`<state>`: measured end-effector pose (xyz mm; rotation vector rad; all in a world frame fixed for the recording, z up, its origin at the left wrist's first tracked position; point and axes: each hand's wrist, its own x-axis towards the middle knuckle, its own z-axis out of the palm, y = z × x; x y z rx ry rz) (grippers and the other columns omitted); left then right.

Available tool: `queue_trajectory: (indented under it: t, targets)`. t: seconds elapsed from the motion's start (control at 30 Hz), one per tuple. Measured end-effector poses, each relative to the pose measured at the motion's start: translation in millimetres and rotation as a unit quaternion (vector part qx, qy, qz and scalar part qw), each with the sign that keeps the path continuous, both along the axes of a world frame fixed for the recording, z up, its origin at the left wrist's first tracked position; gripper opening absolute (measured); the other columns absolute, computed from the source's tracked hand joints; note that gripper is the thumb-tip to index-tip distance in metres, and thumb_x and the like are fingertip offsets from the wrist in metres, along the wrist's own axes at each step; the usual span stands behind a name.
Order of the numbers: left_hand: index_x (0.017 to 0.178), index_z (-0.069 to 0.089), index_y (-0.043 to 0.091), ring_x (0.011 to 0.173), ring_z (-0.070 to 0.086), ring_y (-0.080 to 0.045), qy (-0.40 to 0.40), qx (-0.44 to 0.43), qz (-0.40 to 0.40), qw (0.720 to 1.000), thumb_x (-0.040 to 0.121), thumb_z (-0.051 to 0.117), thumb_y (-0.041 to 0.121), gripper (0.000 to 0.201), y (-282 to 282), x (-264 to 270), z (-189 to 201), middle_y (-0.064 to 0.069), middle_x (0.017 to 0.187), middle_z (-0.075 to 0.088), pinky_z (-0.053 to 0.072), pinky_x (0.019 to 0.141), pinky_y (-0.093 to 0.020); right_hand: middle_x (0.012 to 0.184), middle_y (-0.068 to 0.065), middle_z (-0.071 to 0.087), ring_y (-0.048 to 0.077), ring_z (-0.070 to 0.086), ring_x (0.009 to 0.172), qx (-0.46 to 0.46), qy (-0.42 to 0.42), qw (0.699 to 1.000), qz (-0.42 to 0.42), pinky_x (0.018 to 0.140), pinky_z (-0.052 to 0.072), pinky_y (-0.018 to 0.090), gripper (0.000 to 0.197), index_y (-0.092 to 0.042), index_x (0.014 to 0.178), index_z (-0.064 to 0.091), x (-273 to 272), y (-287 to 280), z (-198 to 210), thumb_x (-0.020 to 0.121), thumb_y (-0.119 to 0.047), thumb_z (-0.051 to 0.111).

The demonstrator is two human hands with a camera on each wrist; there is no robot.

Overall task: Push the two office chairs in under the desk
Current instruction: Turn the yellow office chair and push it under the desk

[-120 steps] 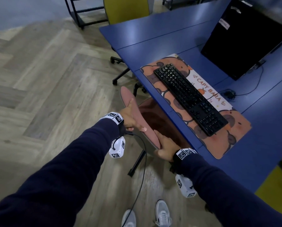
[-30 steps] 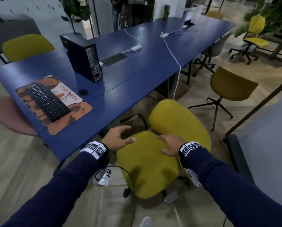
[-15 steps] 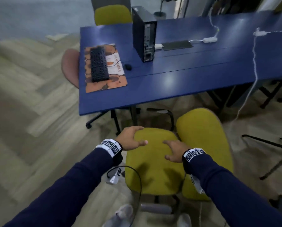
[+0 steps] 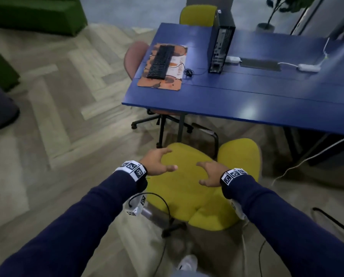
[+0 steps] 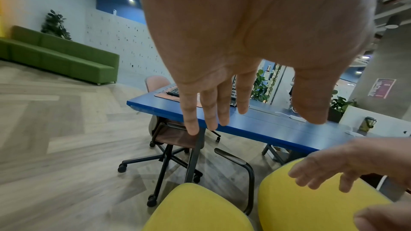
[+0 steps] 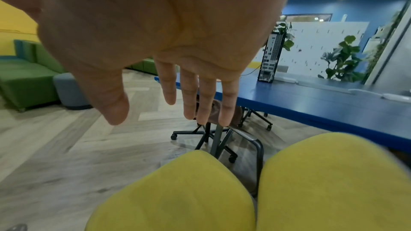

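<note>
- Yellow office chair [image 4: 179,188] stands out on the herringbone wood floor [image 4: 53,108], short of the blue table [image 4: 247,92], not under it. Its backrest is nearest the person, seat pad toward the table.
- Left hand [image 4: 157,161] above the left part of the backrest, grip spread, fingers loosely bent, holding nothing. In the left wrist view the fingers [image 5: 211,110] hang straight, clear of the yellow fabric.
- Right hand [image 4: 210,172] above the right part of the backrest, grip likewise spread and empty; right wrist view shows straight fingers [image 6: 189,94] apart from the chair. Whether either palm touches the backrest, cannot tell.
- Pink office chair [image 4: 135,56] sits pushed in at the table's left side, seat under the top, backrest and wheeled base showing.
- On the table: black keyboard [image 4: 160,61] on an orange desk mat [image 4: 163,82], an upright black computer tower [image 4: 220,43], white power adapters and cables.
- Another yellow chair [image 4: 197,15] at the table's far edge.
- Green sofa [image 4: 33,13] at upper left.
</note>
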<state>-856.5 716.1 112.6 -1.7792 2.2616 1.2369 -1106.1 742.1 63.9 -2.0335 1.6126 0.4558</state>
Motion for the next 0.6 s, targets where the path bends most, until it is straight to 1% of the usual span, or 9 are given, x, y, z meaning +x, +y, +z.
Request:
queue_trajectory:
  t: [0.07,0.13,0.23,0.3,0.37,0.43,0.5,0.6]
  targets:
    - [0.153,0.034,0.022,0.145,0.037,-0.024,-0.001,-0.005,0.001,1.000,0.081,0.070,0.053,0.086,15,-9,-1,-0.004,0.158,0.039,0.035,0.116,-0.042,0.154,0.008,0.043,0.028,0.044,0.138,-0.012,0.019,1.000,0.018,0.106,0.040,0.036,0.080,-0.018,0.155,0.027,-12,4,2,0.090,-0.046,0.064]
    - [0.153,0.032,0.022,0.145,0.037,-0.025,-0.008,0.010,0.007,1.000,0.081,0.069,0.054,0.087,31,-18,-5,-0.004,0.158,0.038,0.035,0.116,-0.044,0.155,0.009,0.042,0.028,0.043,0.138,-0.005,0.020,0.999,0.034,0.106,0.040,0.036,0.081,-0.018,0.156,0.026,-24,10,2,0.090,-0.046,0.064]
    - [0.153,0.031,0.022,0.144,0.039,-0.026,-0.004,0.007,0.037,0.999,0.080,0.070,0.055,0.089,45,-39,-8,-0.006,0.157,0.040,0.037,0.115,-0.044,0.155,0.008,0.042,0.028,0.044,0.138,-0.012,0.030,0.997,0.076,0.106,0.041,0.037,0.082,-0.019,0.155,0.027,-40,8,3,0.088,-0.047,0.065]
    - [0.154,0.031,0.021,0.142,0.042,-0.026,-0.002,0.016,0.055,0.998,0.080,0.070,0.054,0.089,47,-58,-15,-0.008,0.156,0.041,0.039,0.113,-0.043,0.154,0.008,0.043,0.028,0.044,0.138,-0.007,0.044,0.993,0.110,0.107,0.042,0.040,0.083,-0.020,0.155,0.027,-56,-1,-3,0.087,-0.048,0.065]
    - [0.154,0.030,0.021,0.141,0.043,-0.025,-0.009,0.034,0.075,0.997,0.081,0.070,0.054,0.090,50,-78,-24,-0.008,0.155,0.042,0.039,0.113,-0.043,0.152,0.009,0.045,0.029,0.045,0.137,-0.008,0.058,0.985,0.162,0.106,0.044,0.044,0.084,-0.020,0.155,0.026,-73,-13,-12,0.086,-0.047,0.066]
    - [0.154,0.029,0.022,0.140,0.044,-0.026,-0.010,0.039,0.115,0.993,0.080,0.070,0.054,0.090,52,-99,-33,-0.008,0.155,0.043,0.039,0.113,-0.044,0.149,0.010,0.048,0.030,0.048,0.134,-0.007,0.067,0.972,0.224,0.104,0.045,0.045,0.085,-0.018,0.155,0.027,-93,-26,-20,0.086,-0.046,0.066]
    - [0.154,0.030,0.021,0.139,0.046,-0.026,-0.001,0.044,0.167,0.985,0.081,0.071,0.052,0.089,58,-120,-40,-0.008,0.154,0.044,0.040,0.112,-0.045,0.147,0.011,0.050,0.031,0.049,0.132,0.002,0.065,0.963,0.262,0.103,0.046,0.046,0.085,-0.018,0.155,0.027,-113,-38,-27,0.085,-0.046,0.067]
    - [0.154,0.030,0.020,0.137,0.048,-0.026,0.007,0.061,0.230,0.971,0.080,0.073,0.050,0.090,76,-155,-47,-0.009,0.153,0.045,0.042,0.111,-0.044,0.150,0.011,0.046,0.032,0.048,0.134,0.020,0.061,0.946,0.317,0.105,0.045,0.046,0.087,-0.018,0.155,0.026,-146,-45,-35,0.085,-0.049,0.067]
